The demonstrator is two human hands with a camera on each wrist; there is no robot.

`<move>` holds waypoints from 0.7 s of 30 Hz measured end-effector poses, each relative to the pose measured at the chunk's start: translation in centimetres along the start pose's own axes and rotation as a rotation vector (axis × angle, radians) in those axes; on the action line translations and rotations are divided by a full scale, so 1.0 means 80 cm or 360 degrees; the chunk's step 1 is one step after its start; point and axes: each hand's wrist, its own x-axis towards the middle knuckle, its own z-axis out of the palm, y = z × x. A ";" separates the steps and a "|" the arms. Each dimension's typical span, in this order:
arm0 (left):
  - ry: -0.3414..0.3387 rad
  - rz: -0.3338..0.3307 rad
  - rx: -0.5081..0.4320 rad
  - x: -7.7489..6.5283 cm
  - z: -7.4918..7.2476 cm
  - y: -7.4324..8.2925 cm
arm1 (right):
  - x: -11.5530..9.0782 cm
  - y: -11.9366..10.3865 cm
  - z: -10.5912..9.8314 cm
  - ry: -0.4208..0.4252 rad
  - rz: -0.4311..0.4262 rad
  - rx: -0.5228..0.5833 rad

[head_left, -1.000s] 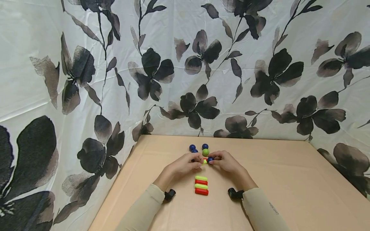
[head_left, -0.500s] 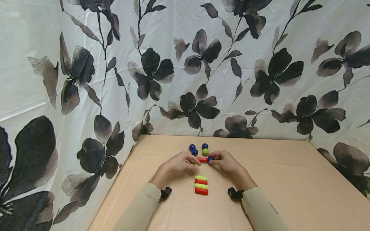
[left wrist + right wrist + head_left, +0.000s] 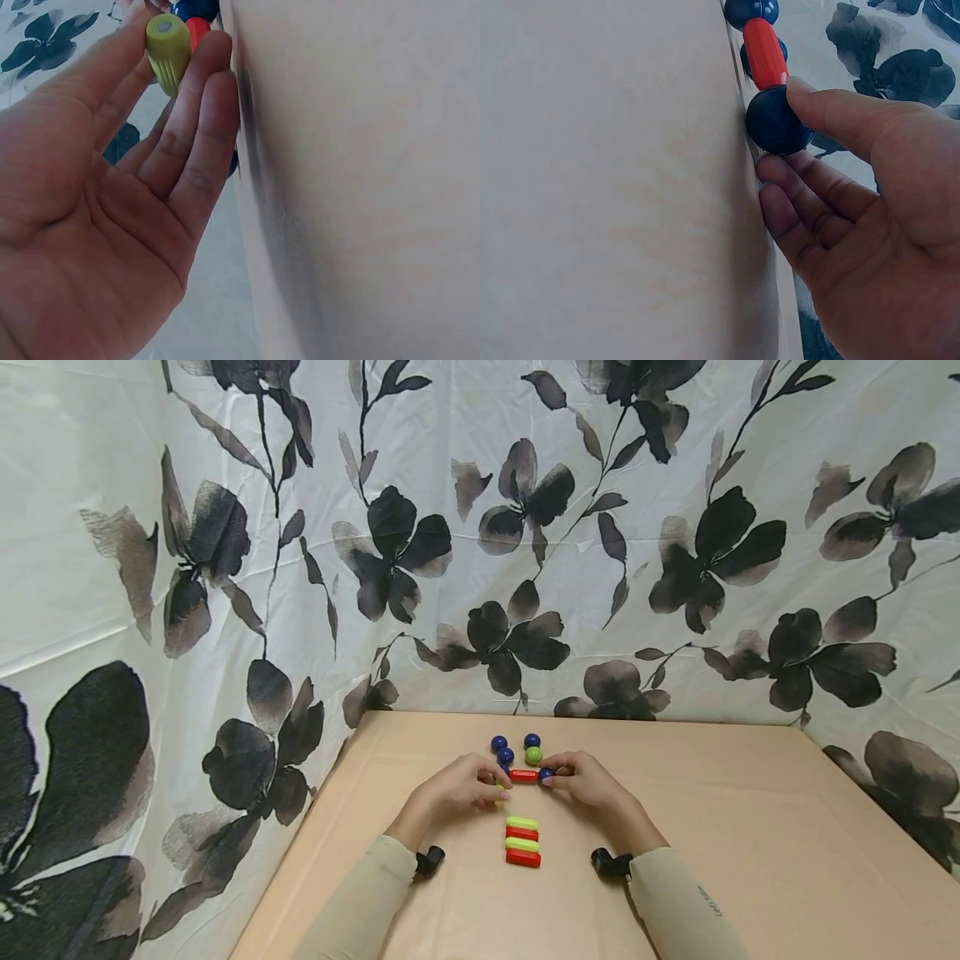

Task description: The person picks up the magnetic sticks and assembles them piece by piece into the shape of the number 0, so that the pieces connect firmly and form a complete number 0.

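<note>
My left hand (image 3: 457,787) pinches a yellow-green rod (image 3: 169,49) between thumb and fingers; a round metal spot shows on the rod's end in the left wrist view. My right hand (image 3: 591,781) holds a dark blue ball (image 3: 778,121) between thumb and fingertips. A red rod (image 3: 523,776) runs from that ball toward the left hand. At the rod's other end sits a second blue ball (image 3: 751,10), partly covered by the left fingers in the head view. The yellow-green rod is left of and nearer me than the red one.
Beyond the hands lie more blue balls (image 3: 498,742) and a green ball (image 3: 533,755). Nearer me, a yellow-green rod (image 3: 522,822) and a red rod (image 3: 522,857) belong to a stacked row of several. The tan table (image 3: 720,827) ends at a floral cloth (image 3: 615,568).
My left hand has drawn left and slightly toward me with the yellow-green rod, uncovering the red rod and blue balls. The right hand keeps its place on its blue ball.
</note>
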 end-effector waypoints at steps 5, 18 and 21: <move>0.0038 -0.0019 0.0028 0.001 0.001 0.000 | 0.000 0.000 0.000 -0.0006 -0.0008 -0.0006; 0.0051 -0.0028 0.0107 -0.001 0.002 0.005 | 0.000 -0.002 -0.001 -0.0017 -0.0008 -0.0014; 0.0048 -0.0035 0.0137 -0.001 0.002 0.005 | 0.000 -0.002 -0.001 -0.0016 0.0000 -0.0013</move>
